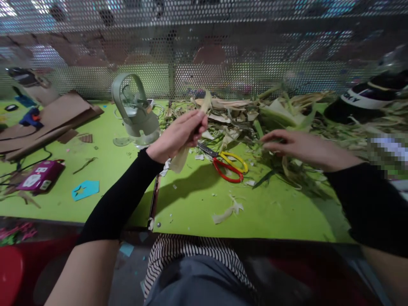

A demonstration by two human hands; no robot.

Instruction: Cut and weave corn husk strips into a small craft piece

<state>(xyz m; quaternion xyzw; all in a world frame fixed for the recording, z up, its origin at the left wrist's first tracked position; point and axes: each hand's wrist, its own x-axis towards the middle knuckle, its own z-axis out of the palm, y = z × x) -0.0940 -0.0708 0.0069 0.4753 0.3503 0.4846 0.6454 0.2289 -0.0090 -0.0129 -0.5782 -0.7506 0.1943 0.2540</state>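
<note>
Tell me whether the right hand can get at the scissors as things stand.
Likely yes. The scissors lie uncovered on the green tabletop, handles on the side nearer the right hand, with apparently only low scraps between.

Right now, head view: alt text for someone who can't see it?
Left hand holds a pale leafy strip above a green table; right hand is at a leafy pile, red-and-yellow-handled scissors between the hands.

A lime-green table (191,212) carries husks (223,112) heaped along its back edge — red-and-yellow scissors (228,165) lie before them. Farther left rest a blue cutout (85,190), a purple box (41,176) and folded brown cardboard (60,114) — scraps (229,211) dot the surface.
</note>
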